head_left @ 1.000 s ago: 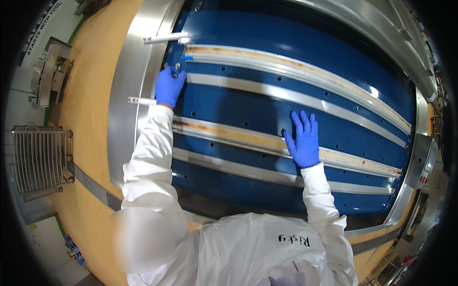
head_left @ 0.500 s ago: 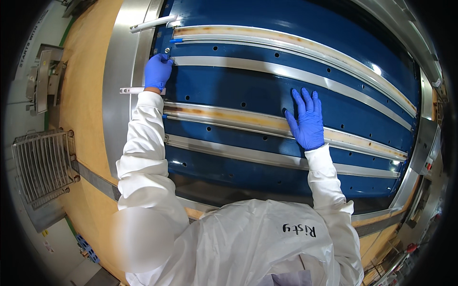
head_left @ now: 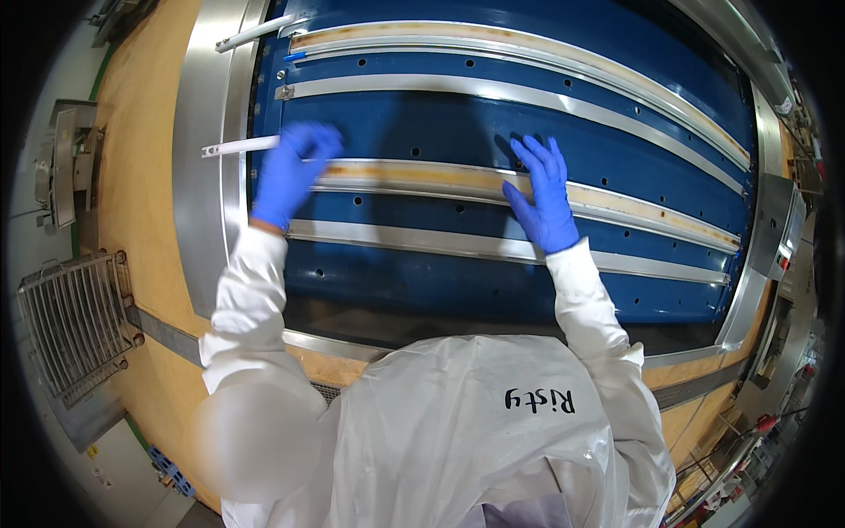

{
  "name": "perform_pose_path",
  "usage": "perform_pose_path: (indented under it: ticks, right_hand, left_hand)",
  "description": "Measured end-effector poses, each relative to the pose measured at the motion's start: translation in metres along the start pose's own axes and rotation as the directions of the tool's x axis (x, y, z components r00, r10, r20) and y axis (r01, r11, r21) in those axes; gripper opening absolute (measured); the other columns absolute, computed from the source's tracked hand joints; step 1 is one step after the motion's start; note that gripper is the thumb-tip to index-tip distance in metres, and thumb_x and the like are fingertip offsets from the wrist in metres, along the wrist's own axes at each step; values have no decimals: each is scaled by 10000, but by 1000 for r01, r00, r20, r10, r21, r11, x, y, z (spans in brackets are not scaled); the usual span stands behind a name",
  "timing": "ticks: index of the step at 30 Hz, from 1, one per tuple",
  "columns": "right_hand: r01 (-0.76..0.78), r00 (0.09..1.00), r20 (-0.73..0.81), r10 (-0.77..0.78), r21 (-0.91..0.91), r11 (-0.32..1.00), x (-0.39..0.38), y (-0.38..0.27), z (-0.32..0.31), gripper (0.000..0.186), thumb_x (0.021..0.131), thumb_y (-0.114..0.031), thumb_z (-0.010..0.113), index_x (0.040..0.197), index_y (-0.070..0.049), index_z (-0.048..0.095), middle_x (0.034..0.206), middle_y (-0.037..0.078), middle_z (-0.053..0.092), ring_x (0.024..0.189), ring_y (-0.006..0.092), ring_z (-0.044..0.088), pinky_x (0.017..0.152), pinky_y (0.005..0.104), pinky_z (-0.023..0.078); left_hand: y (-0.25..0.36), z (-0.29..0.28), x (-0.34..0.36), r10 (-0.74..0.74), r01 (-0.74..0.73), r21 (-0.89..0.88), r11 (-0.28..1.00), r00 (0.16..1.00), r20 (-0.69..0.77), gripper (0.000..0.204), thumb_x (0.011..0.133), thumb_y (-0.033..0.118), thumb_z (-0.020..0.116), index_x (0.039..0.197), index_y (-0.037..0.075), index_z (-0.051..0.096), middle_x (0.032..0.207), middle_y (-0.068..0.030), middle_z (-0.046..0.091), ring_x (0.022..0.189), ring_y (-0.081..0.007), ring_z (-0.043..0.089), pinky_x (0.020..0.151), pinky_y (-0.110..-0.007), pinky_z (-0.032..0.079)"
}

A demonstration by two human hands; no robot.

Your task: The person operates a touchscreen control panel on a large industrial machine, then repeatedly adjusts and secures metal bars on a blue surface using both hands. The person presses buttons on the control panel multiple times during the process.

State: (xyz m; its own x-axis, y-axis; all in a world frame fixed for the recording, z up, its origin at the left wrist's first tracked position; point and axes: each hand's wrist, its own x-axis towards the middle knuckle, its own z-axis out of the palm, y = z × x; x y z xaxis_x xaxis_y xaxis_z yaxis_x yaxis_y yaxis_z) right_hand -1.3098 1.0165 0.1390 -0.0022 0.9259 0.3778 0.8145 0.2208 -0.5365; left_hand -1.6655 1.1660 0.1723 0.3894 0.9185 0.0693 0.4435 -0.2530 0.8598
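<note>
My left hand (head_left: 290,176), in a blue glove, is over the left end of a long stained metal rail (head_left: 422,174) on the dark blue panel (head_left: 387,123). Its fingers are smeared by motion, so I cannot see whether they hold anything. A white bar (head_left: 236,148) sticks out past the panel's left edge, its inner end meeting that hand. My right hand (head_left: 547,198), gloved in blue too, is open, fingers spread, over the same rail's middle. Farther away, a plain metal strip (head_left: 493,90) crosses the panel, with a small metal fitting (head_left: 283,92) at its left end.
A second stained rail (head_left: 493,40) crosses the far part, with a blue tip at its left end. Nearer me runs another metal strip (head_left: 405,239). Steel framing (head_left: 207,167) borders the left side. A wire rack (head_left: 75,317) stands on the tan floor (head_left: 145,202).
My left hand has come nearer, away from the far strip's left end and toward the stained rail. My right hand stays spread over that rail. The whole view has shifted slightly.
</note>
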Motion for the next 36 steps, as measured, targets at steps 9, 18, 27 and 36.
perform_pose_path:
  ticks: [9, 18, 27, 36]
  right_hand:
    - [-97, 994, -45, 96, -16, 995, -96, -16, -57, 609, 815, -79, 682, 1393, -137, 499, 1402, 129, 465, 1372, 398, 328, 1153, 482, 267]
    - [-287, 956, -109, 271, -169, 943, -217, 10, -138, 621, 821, -112, 692, 1401, -150, 473, 1381, 149, 483, 1328, 434, 360, 1135, 499, 298]
    - [-401, 913, -165, 374, -176, 899, -281, 34, -181, 669, 822, -139, 703, 1430, -155, 425, 1368, 140, 481, 1314, 412, 371, 1147, 478, 307]
    - [-464, 872, -285, 398, -225, 857, -330, 104, -268, 586, 803, -137, 709, 1355, -169, 515, 1341, 131, 507, 1288, 412, 403, 1108, 480, 359]
  left_hand:
    - [18, 90, -96, -59, 12, 584, 812, 996, 62, 345, 654, 363, 852, 782, 116, 648, 778, -62, 638, 755, -295, 623, 699, -415, 498]
    - [4, 77, -92, -81, -34, 687, 726, 988, 134, 352, 628, 318, 858, 773, 129, 600, 777, -98, 640, 781, -332, 636, 690, -437, 494]
    - [-15, 126, -82, -205, 100, 527, 844, 968, 145, 403, 607, 286, 837, 783, 53, 560, 753, -156, 630, 716, -324, 621, 676, -410, 497]
    - [-29, 83, -99, -28, 173, 825, 539, 982, -188, 199, 799, 122, 695, 972, 49, 631, 992, -200, 653, 963, -405, 636, 815, -474, 513]
